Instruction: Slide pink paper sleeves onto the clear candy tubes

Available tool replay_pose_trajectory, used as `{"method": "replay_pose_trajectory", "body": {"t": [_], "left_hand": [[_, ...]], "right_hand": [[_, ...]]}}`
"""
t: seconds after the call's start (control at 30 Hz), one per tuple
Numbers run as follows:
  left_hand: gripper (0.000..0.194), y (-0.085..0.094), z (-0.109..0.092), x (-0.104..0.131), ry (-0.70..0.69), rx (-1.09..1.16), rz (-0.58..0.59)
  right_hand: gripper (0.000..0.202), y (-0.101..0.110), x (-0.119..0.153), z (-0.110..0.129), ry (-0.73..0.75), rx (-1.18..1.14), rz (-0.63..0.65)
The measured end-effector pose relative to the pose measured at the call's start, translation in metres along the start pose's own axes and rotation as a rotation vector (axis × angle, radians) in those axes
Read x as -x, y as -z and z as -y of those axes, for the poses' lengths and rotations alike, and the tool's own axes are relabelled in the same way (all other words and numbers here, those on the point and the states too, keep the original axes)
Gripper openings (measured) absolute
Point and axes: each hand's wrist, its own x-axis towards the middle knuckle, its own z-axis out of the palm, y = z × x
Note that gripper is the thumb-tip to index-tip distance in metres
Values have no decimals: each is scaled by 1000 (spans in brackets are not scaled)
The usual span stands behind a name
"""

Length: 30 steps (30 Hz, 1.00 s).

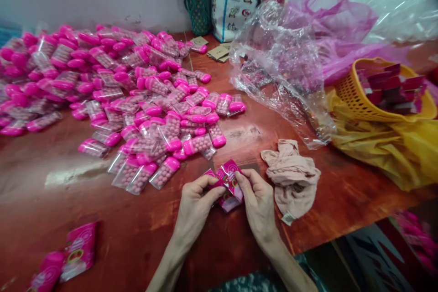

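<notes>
My left hand [195,205] and my right hand [258,205] are near the front middle of the table, both closed around pink printed packets [230,182]. Thumb and fingers of my left hand pinch the left part; my right hand grips the upper right packet by its edge. The packets overlap, so their exact number is hard to tell. Just beyond lies a big heap of clear containers with pink caps [157,132], filled with small pink balls. A crumpled beige cloth [294,178] rests right of my right hand.
At the lower left lie pink packets [79,248]. Clear plastic wrap [280,64], a yellow basket [356,96] of dark pink pieces and a yellow bag [386,146] occupy the right. A white printed bag [234,4] and green pouch [197,4] stand behind.
</notes>
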Motion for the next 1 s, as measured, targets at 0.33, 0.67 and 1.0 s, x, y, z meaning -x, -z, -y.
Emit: {"method": "replay_pose_trajectory", "body": {"t": [0.33, 0.67, 1.0], "left_hand": [[20, 7, 15, -4, -257, -417, -90], [28, 8, 14, -1, -521, -880, -237], [37, 8, 14, -1, -657, -1058, -341]], "right_hand": [[26, 0, -6, -8, 35, -23, 13], [22, 4, 0, -2, 162, 251, -51], [22, -4, -5, -4, 341, 263, -85]]}}
